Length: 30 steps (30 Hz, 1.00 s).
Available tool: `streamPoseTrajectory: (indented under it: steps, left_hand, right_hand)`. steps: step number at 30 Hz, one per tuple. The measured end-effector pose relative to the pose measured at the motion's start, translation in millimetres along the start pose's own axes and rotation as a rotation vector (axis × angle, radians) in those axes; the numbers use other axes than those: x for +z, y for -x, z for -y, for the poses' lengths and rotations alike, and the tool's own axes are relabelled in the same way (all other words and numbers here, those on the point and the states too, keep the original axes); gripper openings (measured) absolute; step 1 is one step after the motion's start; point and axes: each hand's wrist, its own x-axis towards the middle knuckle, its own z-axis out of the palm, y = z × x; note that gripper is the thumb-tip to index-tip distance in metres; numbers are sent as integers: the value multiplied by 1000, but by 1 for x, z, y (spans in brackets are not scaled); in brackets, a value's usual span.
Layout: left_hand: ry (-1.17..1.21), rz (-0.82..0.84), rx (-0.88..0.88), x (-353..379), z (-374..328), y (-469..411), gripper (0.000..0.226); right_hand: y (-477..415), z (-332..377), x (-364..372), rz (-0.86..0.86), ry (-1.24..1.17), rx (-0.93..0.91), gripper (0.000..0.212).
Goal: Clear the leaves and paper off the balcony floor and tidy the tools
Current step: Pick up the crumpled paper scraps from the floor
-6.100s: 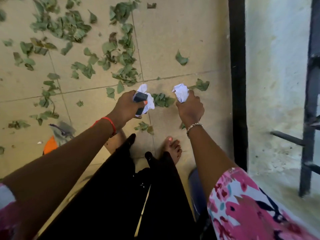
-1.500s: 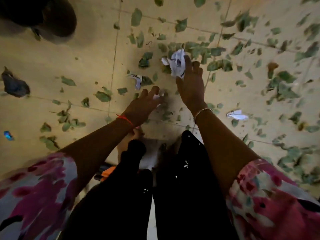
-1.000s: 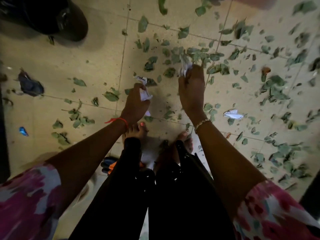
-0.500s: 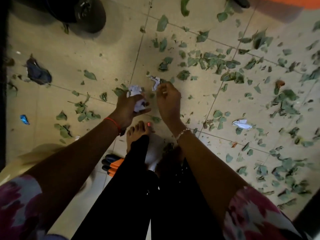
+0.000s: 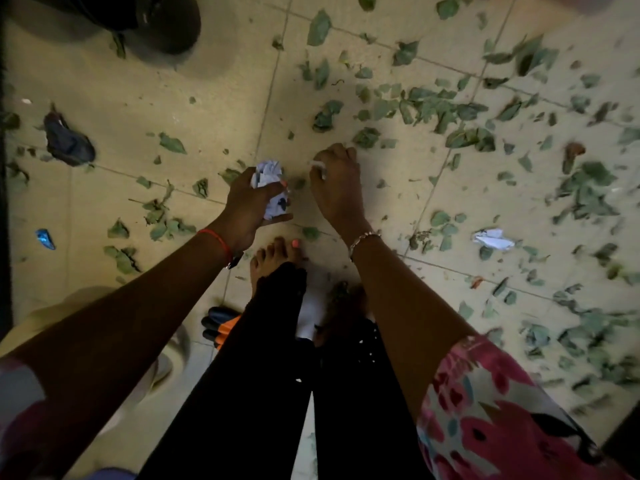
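- Plainly, the left hand (image 5: 249,202) was closed round a crumpled paper wad (image 5: 268,174), thumb and fingers curled about its lower half, with the upper half bulging out above the fist.
- The right hand (image 5: 337,188) hung just beside it, fingers curled low over the floor (image 5: 173,98) and pinching a small paper scrap (image 5: 318,166) at the fingertips. Only a white sliver showed, so how much of it was inside the grip could not be told.
- Paper like this probably weighs next to nothing, crushes without harm and springs back a little. A full-fist squeeze suits the wad, and a fingertip pinch at any raised edge suits flat scraps.
- Another folded paper (image 5: 493,239) lay loose on the tiles well to the right of both hands, with a lifted corner that looked easy to nip.
- The leaves (image 5: 443,109) were scattered thickly ahead and to the right. Being limp, thin and flat to the tile, they would likely gather better by sweeping than by picking.
- A blue wrapper (image 5: 45,239) and a dark rag (image 5: 67,142) lay far to the left, touched by neither hand.
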Motion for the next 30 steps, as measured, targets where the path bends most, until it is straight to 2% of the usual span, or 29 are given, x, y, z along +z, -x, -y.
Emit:
streamPoseTrajectory:
  steps: [2, 4, 6, 11, 13, 14, 17, 24, 28, 30]
  left_hand:
    - [-127, -1, 22, 15, 1, 11, 43]
    - [-245, 18, 71, 35, 5, 20, 41]
    - [-358, 97, 121, 59, 6, 29, 37]
    - [-597, 329, 224, 115, 11, 38, 15]
    - [-668, 375, 254, 133, 11, 34, 14]
    - [-686, 397, 254, 141, 12, 32, 13]
    - [-730, 434, 238, 161, 10, 29, 24]
    - [-828, 470, 262, 173, 2, 17, 23]
    - [-814, 437, 251, 175, -8, 19, 10]
    - [-794, 392, 227, 178, -13, 25, 18]
  right_hand:
    - [23, -11, -19, -50, -109, 16, 31]
    - [47, -31, -42, -111, -149, 140, 29]
    - [69, -56, -65, -222, -159, 329, 23]
    - [108, -132, -115, -691, -347, 983, 23]
    - [120, -161, -120, -794, -411, 1101, 29]
    - [123, -172, -121, -792, -457, 1133, 37]
    - [120, -193, -117, -725, -552, 1131, 51]
    - [106, -204, -105, -760, -501, 965, 33]
    - [103, -197, -111, -759, -491, 971, 10]
    - [103, -190, -119, -776, -532, 949, 19]
